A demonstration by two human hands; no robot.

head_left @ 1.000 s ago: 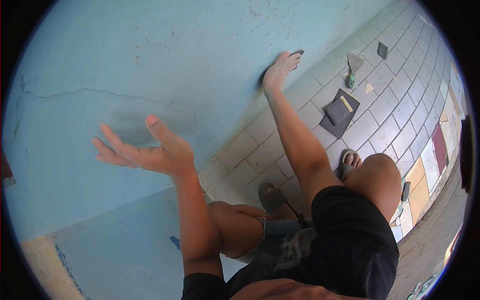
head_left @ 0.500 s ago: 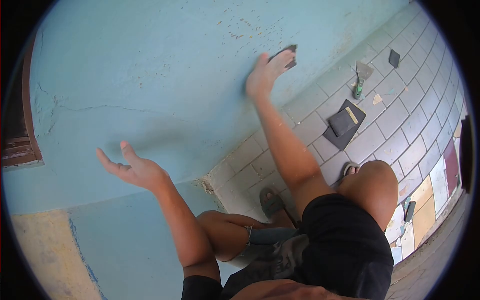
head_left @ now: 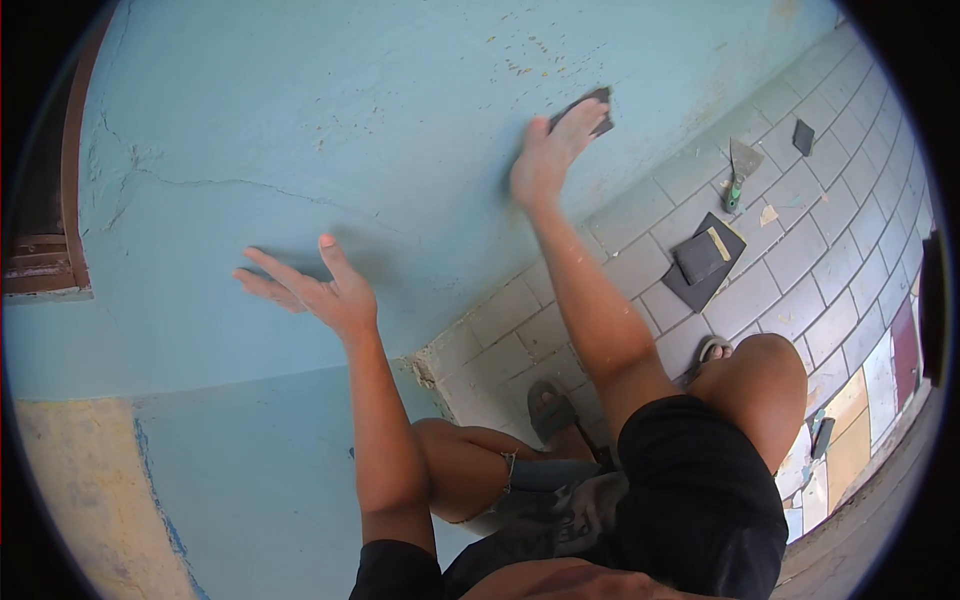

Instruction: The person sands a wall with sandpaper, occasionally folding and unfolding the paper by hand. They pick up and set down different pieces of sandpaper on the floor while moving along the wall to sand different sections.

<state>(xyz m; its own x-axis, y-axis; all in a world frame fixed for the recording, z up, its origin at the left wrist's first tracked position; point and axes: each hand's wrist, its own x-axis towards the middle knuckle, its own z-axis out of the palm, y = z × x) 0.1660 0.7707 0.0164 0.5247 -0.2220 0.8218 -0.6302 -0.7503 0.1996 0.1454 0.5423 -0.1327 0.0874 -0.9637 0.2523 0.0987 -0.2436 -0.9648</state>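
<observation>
My right hand (head_left: 548, 165) presses a dark sheet of sandpaper (head_left: 602, 97) against the light blue wall (head_left: 430, 110), its fingers lying over the sheet. To the left, my left hand (head_left: 330, 295) is raised close by the same wall, with spread fingers and nothing in it. A thin crack (head_left: 235, 182) runs across the wall above the left hand. Small chipped spots (head_left: 530, 68) mark the paint just above the sandpaper.
On the tiled floor (head_left: 780, 290) lie a green-handled scraper (head_left: 738, 175), a small dark piece (head_left: 803, 137) and dark sheets (head_left: 703, 262) stacked together. A brown window frame (head_left: 72, 190) stands at the left. The wall's corner (head_left: 420, 365) juts out near my knee.
My left hand has moved right and up, its fingers spreading wider. My right hand stays on the sandpaper at the wall, and the whole view has shifted slightly.
</observation>
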